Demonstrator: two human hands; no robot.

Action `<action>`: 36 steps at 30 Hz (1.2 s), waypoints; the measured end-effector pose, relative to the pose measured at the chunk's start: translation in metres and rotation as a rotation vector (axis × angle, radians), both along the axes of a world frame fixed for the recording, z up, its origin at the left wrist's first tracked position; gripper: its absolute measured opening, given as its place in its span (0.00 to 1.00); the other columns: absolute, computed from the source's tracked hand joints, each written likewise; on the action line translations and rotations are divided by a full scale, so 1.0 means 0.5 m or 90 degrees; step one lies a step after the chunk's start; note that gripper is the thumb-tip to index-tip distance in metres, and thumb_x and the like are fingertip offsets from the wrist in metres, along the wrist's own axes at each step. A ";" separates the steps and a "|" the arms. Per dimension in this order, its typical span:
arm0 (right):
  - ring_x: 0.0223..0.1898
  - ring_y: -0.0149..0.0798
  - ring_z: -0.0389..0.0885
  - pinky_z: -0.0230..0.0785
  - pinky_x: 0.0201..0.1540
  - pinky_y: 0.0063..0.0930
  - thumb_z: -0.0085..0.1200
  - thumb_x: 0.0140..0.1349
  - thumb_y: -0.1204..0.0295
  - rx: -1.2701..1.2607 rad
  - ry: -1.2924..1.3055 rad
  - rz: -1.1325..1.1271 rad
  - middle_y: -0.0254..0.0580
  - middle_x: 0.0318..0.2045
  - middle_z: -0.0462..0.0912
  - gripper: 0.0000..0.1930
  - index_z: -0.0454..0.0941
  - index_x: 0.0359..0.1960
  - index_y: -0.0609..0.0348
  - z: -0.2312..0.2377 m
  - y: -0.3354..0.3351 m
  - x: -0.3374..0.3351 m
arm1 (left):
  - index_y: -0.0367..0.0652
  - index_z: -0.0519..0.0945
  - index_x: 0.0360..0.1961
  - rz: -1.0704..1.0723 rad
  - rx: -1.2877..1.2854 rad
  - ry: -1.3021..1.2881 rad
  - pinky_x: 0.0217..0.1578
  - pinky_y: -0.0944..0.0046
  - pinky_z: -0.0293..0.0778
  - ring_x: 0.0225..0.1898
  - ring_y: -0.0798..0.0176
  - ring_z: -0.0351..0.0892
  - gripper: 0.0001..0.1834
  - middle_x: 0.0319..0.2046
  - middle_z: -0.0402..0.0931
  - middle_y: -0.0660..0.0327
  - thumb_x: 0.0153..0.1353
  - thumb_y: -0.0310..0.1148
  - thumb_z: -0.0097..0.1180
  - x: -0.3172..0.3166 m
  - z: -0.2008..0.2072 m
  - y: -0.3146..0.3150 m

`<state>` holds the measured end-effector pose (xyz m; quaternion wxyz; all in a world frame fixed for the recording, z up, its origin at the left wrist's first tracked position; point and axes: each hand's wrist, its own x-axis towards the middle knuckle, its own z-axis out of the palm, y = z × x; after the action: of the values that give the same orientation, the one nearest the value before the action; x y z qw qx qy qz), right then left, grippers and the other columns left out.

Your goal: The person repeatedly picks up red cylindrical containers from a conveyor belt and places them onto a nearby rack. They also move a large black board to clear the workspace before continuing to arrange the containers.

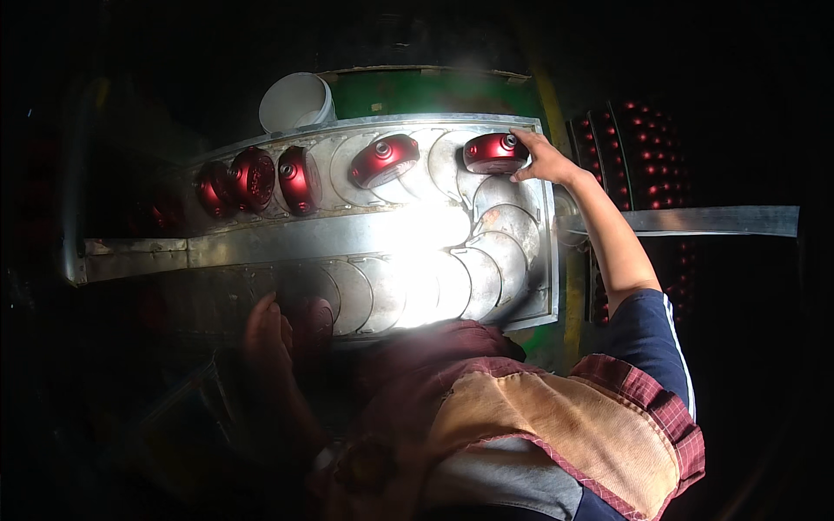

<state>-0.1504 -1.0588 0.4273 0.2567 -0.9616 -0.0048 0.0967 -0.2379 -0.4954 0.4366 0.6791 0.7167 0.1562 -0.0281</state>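
My right hand [539,160] grips the right end of a glossy red metal pan body [493,154], thumb and fingers spanning its edge. This piece has a round silver fitting on its side and no handle. It rests at the far right of a looping conveyor of overlapping metal plates [357,161]. Left of it, a tilted red pan body [385,161] lies on the same far lane. In deep shadow on the near lane, my left hand [271,334] has its fingers curled at the left edge of a dark red pan body [312,325].
Several more red pan bodies [296,181] stand along the far lane to the left. A metal divider [287,236] separates the lanes. A white bucket [297,102] stands behind the conveyor. Racks with rows of red pieces [647,156] and a metal bar [717,220] are on the right.
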 end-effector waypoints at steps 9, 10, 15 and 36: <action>0.59 0.51 0.68 0.63 0.62 0.38 0.71 0.41 0.74 0.056 -0.168 0.057 0.51 0.54 0.68 0.43 0.63 0.63 0.56 -0.099 -0.032 0.100 | 0.37 0.83 0.46 -0.120 0.088 -0.080 0.21 0.74 0.64 0.20 0.77 0.69 0.11 0.24 0.78 0.66 0.67 0.31 0.58 0.003 -0.058 -0.193; 0.58 0.51 0.69 0.65 0.61 0.37 0.71 0.41 0.73 0.080 -0.153 0.033 0.51 0.53 0.68 0.41 0.65 0.60 0.57 -0.095 -0.021 0.104 | 0.38 0.83 0.46 -0.120 0.163 -0.046 0.21 0.75 0.64 0.20 0.77 0.69 0.11 0.24 0.78 0.66 0.67 0.31 0.58 -0.003 -0.054 -0.213; 0.46 0.56 0.81 0.73 0.47 0.42 0.73 0.39 0.58 0.069 -0.154 -0.235 0.57 0.43 0.79 0.36 0.67 0.46 0.65 -0.094 0.063 0.083 | 0.39 0.81 0.47 -0.151 0.188 -0.047 0.23 0.73 0.67 0.24 0.77 0.72 0.11 0.26 0.78 0.68 0.68 0.32 0.55 -0.039 -0.065 -0.308; 0.58 0.51 0.75 0.69 0.59 0.38 0.66 0.54 0.53 0.465 -0.103 -0.190 0.66 0.56 0.72 0.44 0.61 0.62 0.76 -0.116 0.018 -0.032 | 0.43 0.82 0.43 -0.488 0.235 -0.190 0.63 0.57 0.64 0.66 0.54 0.65 0.15 0.58 0.76 0.56 0.52 0.25 0.64 -0.204 -0.092 -0.637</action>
<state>-0.1666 -1.0500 0.3696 0.5915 -0.8019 0.0807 -0.0255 -0.3401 -0.8141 0.3906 0.4957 0.8279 -0.2179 -0.1459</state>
